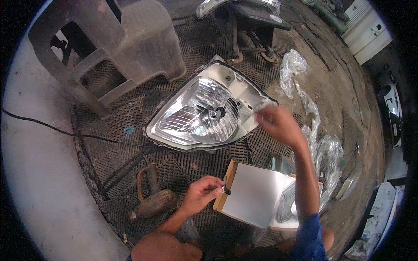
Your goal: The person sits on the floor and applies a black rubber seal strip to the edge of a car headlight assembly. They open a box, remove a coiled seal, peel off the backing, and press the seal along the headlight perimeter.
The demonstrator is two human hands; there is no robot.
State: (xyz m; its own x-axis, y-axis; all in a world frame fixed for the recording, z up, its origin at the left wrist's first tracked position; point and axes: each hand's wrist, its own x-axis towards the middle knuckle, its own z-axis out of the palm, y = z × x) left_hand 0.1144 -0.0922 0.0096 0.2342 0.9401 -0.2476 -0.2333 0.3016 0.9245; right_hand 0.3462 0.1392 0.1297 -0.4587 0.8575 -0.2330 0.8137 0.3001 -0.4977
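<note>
A car headlight housing (191,108) with a shiny chrome reflector and a pale inner frame lies face up on the perforated mat. My left hand (202,193) pinches a small black piece (227,190) between thumb and fingertips, over the edge of an open cardboard box. My right hand (278,124) is at the right corner of the housing, with its fingers bent and smeared; whether it holds anything cannot be made out. The box's white lid (254,191) is folded open, and a coiled grey-white roll (288,206) sits on its right side.
A dark plastic stool (143,43) lies at the upper left. Beyond the housing stands a black low stand (252,26) bearing a clear lens. Crumpled clear plastic wrap (328,161) trails along the right. A worn tool with a looped handle (154,202) and a black cable (52,128) lie left.
</note>
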